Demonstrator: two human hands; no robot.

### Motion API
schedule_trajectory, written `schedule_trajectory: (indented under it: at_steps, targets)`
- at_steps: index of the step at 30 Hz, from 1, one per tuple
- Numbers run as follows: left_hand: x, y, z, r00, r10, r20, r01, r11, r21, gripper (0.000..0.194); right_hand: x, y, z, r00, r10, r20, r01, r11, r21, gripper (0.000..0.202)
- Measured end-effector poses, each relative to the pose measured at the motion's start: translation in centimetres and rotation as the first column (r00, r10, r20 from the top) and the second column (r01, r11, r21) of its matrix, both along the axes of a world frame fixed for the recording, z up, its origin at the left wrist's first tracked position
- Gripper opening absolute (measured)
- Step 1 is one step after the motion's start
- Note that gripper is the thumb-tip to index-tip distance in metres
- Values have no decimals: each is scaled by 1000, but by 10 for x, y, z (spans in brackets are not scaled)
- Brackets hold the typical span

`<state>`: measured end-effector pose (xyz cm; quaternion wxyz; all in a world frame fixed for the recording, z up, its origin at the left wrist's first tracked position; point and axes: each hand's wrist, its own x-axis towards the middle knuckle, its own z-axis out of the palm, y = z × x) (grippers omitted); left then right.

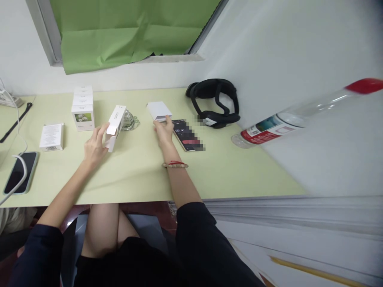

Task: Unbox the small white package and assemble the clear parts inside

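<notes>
My left hand (95, 148) grips a slim white carton (116, 121) by its near end, where a flap stands open. The carton is tilted up on the table. Just behind and right of it lies a clear, greenish coiled or beaded item (129, 120), partly hidden. My right hand (164, 130), with a beaded bracelet at the wrist, has its fingers closed on the near end of a second white box (159, 110) lying flat. That box's near end looks open, though the fingers cover part of it. Close to the right hand lies a phone (186, 135) with a timer on its screen.
A row of white boxes (83, 109) stands at the back left, with a single white box (52, 136) beside it. Another phone (20, 172) and a white cable (21, 175) are at far left. A black headset (215, 101) and a clear bottle (271, 126) stand to the right.
</notes>
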<state>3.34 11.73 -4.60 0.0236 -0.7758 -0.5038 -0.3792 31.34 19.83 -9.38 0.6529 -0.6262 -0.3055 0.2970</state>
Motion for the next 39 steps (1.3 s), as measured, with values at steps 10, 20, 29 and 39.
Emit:
schedule_trajectory:
  at_steps: [10, 20, 29, 39]
  targets:
    - [1, 8, -13, 992, -106, -67, 118, 970, 211, 49, -58, -50, 50, 672, 732, 108, -738, 653, 171, 70]
    - [12, 5, -18, 922, -293, -253, 360, 889, 283, 51, -70, -59, 50, 505, 806, 308, -861, 497, 108, 66]
    - [5, 4, -6, 970, -213, -113, 241, 894, 378, 48, -10, -15, 25, 947, 271, -173, -184, 898, 400, 57]
    - [9, 1, -3, 970, -207, -130, 242, 885, 398, 44, -13, -2, 12, 858, 166, -486, -117, 985, 130, 22]
